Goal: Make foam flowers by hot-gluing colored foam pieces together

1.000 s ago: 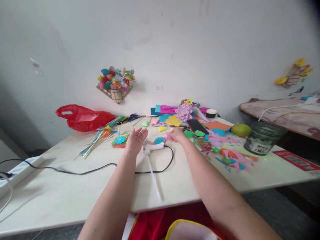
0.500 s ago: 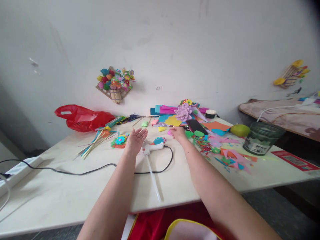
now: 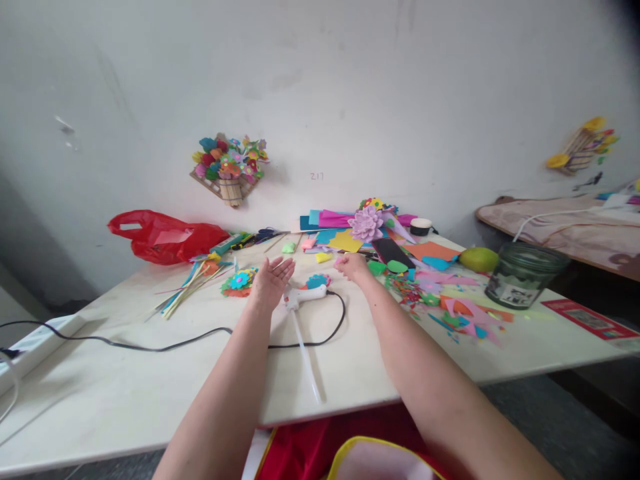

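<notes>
My left hand [image 3: 271, 285] is open, palm turned up and fingers stretched, just left of a white hot glue gun [image 3: 309, 294] with a glue stick [image 3: 307, 363] poking out of its back. Beyond the glue gun, my right hand [image 3: 353, 267] pinches a small pink piece [image 3: 338, 261], perhaps foam or paper; its fingertips partly cover it. A blue scalloped piece [image 3: 318, 281] lies between the hands. Left of my left hand are layered flower cutouts [image 3: 239, 281]. Small yellow [image 3: 323, 257] and green [image 3: 289, 247] pieces lie farther back.
A black cord [image 3: 165, 347] runs left to a power strip [image 3: 45, 345]. Back left are a red plastic bag [image 3: 167, 237] and thin strips [image 3: 187, 290]. At right are paper scraps [image 3: 465, 313], a phone [image 3: 393, 254], a green fruit [image 3: 479, 259] and a dark glass jar [image 3: 523, 277].
My right hand has shifted very slightly left with the pink piece, which now shows a little less. My left hand stays palm up in the same place.
</notes>
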`<action>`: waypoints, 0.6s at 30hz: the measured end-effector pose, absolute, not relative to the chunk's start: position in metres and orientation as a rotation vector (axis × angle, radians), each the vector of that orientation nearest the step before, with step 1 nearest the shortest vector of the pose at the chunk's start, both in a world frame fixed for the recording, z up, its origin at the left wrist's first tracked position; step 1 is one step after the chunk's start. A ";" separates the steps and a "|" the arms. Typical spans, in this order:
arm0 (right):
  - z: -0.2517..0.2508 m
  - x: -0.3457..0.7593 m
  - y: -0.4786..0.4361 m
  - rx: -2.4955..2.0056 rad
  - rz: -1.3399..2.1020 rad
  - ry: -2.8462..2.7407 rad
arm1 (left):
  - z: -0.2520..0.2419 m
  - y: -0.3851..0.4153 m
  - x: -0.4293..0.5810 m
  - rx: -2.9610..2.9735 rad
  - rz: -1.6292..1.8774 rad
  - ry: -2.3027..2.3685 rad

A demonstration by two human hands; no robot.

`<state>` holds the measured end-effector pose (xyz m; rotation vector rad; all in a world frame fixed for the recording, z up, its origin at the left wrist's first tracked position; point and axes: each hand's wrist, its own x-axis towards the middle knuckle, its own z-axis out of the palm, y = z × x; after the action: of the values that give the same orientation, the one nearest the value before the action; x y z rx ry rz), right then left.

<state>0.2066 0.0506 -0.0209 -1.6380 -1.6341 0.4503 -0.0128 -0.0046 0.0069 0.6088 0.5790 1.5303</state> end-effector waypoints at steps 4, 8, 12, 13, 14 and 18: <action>-0.013 0.208 0.045 -1.697 0.479 -1.585 | 0.008 -0.005 -0.012 0.603 1.532 0.585; -0.012 0.208 0.045 -1.732 0.445 -1.623 | 0.007 -0.005 -0.012 0.605 1.532 0.583; -0.021 0.207 0.051 -1.737 0.446 -1.683 | 0.007 -0.005 -0.013 0.602 1.532 0.582; -0.022 0.208 0.052 -1.736 0.444 -1.682 | 0.007 -0.005 -0.013 0.603 1.530 0.581; -0.022 0.208 0.052 -1.730 0.441 -1.679 | 0.007 -0.005 -0.013 0.602 1.531 0.582; -0.018 0.209 0.049 -1.753 0.400 -1.648 | 0.007 -0.005 -0.013 0.604 1.530 0.589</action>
<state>0.2089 0.0490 -0.0178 -1.7532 -1.6480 0.4003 -0.0126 -0.0052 0.0071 0.6043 0.5885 1.5299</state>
